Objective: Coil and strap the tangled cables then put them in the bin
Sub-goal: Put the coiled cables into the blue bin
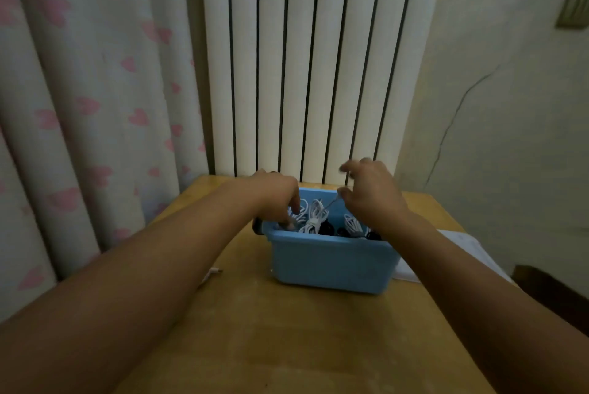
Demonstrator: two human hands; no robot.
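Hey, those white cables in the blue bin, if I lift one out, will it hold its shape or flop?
Probably floppy: the white cables lie in soft loops inside the blue bin. They look thin, so likely light. A strand runs taut to the right hand, so lifting one may snag or drag its neighbours.

Head-height, downward over table (287, 346)

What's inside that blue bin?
The blue bin holds white cable bundles and some black ones. Both hands and the near wall hide the bottom and the rest.
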